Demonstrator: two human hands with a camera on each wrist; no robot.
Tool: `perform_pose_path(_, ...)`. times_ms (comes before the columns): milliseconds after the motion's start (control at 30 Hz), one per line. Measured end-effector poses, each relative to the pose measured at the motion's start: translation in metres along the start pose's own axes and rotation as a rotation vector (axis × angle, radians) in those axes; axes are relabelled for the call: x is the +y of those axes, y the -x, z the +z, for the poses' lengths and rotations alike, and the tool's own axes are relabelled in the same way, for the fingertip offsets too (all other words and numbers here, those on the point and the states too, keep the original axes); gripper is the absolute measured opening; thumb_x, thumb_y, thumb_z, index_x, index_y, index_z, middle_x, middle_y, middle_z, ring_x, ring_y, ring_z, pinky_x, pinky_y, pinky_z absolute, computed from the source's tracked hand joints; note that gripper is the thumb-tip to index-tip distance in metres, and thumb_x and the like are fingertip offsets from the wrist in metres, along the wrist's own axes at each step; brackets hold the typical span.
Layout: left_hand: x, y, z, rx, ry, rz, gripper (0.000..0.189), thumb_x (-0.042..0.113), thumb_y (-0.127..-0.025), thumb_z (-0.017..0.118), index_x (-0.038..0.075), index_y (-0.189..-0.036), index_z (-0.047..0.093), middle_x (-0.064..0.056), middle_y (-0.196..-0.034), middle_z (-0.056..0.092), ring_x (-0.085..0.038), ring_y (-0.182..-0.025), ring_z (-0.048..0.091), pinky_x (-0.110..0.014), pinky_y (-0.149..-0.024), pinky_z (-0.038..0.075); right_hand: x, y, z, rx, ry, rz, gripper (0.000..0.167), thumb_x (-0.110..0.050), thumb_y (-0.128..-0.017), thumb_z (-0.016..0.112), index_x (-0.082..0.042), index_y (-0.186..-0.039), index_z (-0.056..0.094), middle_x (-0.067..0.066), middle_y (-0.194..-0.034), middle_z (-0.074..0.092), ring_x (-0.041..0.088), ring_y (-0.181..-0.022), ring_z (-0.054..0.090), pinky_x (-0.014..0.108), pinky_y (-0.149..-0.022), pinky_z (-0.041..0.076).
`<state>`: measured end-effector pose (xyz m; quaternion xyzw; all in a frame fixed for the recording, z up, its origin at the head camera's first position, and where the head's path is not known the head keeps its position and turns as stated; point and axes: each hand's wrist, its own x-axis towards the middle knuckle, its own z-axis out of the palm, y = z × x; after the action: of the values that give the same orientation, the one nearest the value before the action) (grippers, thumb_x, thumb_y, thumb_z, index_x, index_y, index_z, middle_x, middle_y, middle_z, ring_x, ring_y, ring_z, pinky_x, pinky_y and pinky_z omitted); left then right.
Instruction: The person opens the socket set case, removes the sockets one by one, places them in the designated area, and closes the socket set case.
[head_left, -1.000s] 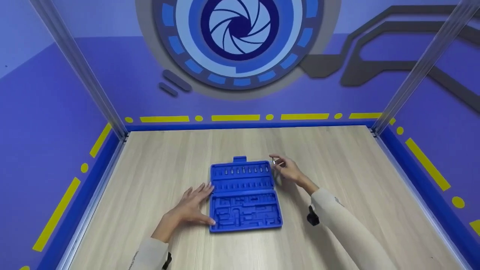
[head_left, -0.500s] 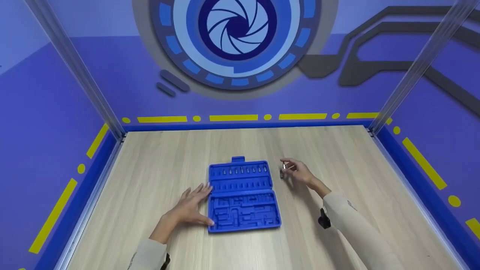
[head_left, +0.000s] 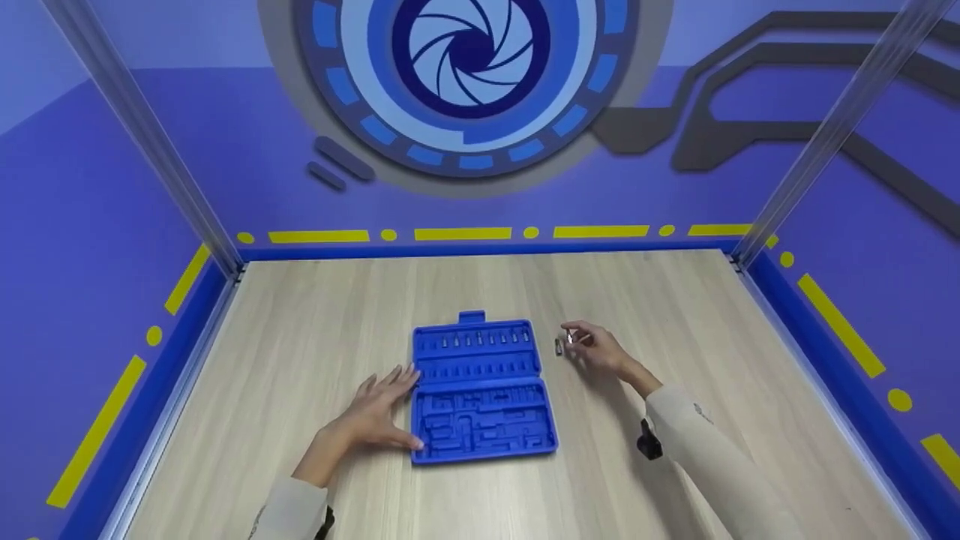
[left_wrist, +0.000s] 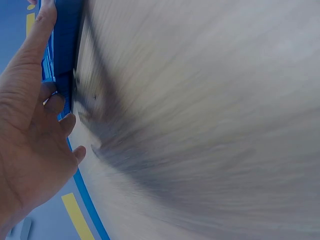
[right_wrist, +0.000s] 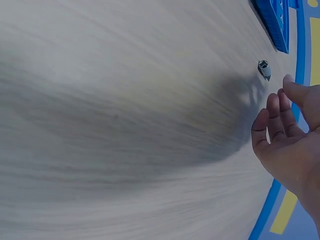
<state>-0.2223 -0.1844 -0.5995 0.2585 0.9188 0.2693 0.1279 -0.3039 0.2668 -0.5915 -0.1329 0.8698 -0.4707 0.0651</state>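
Note:
A blue plastic socket case lies unfolded on the wooden table, with a row of several small metal sockets in its upper half. The left hand rests against the case's left side, fingers spread, thumb at the lower left corner. Right of the case, the right hand pinches a small shiny socket between thumb and fingers. Beside those fingertips another socket stands on the table; the right wrist view shows this socket too. In that view the held socket is hidden.
The light wooden table is bounded by a blue back wall with yellow dashes and by side walls. Metal posts rise at the rear corners. The case's latch tab points toward the back wall.
From near the case's upper right corner, the right hand has moved right with a socket. Another socket now shows clearly on the table beside it. The left hand has stayed at the case.

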Motion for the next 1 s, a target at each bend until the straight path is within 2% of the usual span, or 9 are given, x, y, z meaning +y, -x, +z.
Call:
perform_pose_path(167,-0.001,0.001,-0.001,0.002,0.004,-0.016,0.129,0.057,-0.063,0.092,0.004,-0.161,0.027,-0.025,-0.167,0.022,-0.046,-0.156,0.018,-0.071,-0.124,0.007,0.0,0.0,-0.002,-0.022,0.028,-0.019,0.04,0.009,-0.095,0.06,0.013,-0.134,0.056,0.029,-0.103,0.065,0.036,-0.094,0.067,0.022,-0.075,0.051)
perform_pose_path(400,0.0,0.0,0.0,-0.002,0.003,-0.006,0.129,0.058,-0.064,0.091,0.004,-0.161,0.026,-0.023,-0.168,0.022,-0.047,-0.156,0.018,-0.072,-0.124,0.007,0.008,0.0,-0.004,-0.029,0.106,-0.066,0.037,0.01,-0.094,0.061,0.015,-0.131,0.057,0.029,-0.104,0.067,0.038,-0.096,0.067,0.033,-0.082,0.056)
perform_pose_path(533,-0.001,0.0,0.0,-0.002,0.013,-0.004,0.128,0.057,-0.065,0.091,0.004,-0.161,0.026,-0.022,-0.168,0.021,-0.046,-0.156,0.018,-0.071,-0.124,0.006,0.011,0.001,-0.003,-0.019,0.155,-0.103,0.036,0.008,-0.093,0.065,0.014,-0.129,0.06,0.027,-0.103,0.068,0.034,-0.095,0.065,0.033,-0.084,0.054)
perform_pose_path(733,-0.001,0.001,0.001,-0.005,0.017,-0.003,0.128,0.057,-0.065,0.091,0.005,-0.161,0.026,-0.021,-0.169,0.021,-0.046,-0.157,0.017,-0.07,-0.125,0.005,0.012,0.003,-0.002,-0.028,0.214,-0.093,0.034,0.004,-0.093,0.067,0.014,-0.126,0.063,0.022,-0.097,0.066,0.027,-0.091,0.059,0.031,-0.08,0.05)
perform_pose_path(867,-0.001,0.001,0.001,-0.005,0.017,0.006,0.127,0.057,-0.065,0.091,0.005,-0.161,0.026,-0.022,-0.168,0.02,-0.047,-0.156,0.018,-0.071,-0.124,0.006,0.013,0.003,-0.001,-0.04,0.228,-0.068,0.034,0.004,-0.095,0.065,0.015,-0.127,0.063,0.021,-0.099,0.066,0.026,-0.092,0.059,0.031,-0.08,0.05)
perform_pose_path(1000,-0.001,0.001,0.0,-0.006,0.012,0.002,0.127,0.057,-0.066,0.091,0.005,-0.161,0.025,-0.022,-0.169,0.021,-0.047,-0.156,0.018,-0.07,-0.124,0.007,0.013,0.001,-0.002,-0.051,0.213,-0.084,0.035,0.001,-0.096,0.066,0.014,-0.128,0.062,0.021,-0.099,0.066,0.024,-0.092,0.059,0.031,-0.082,0.051)
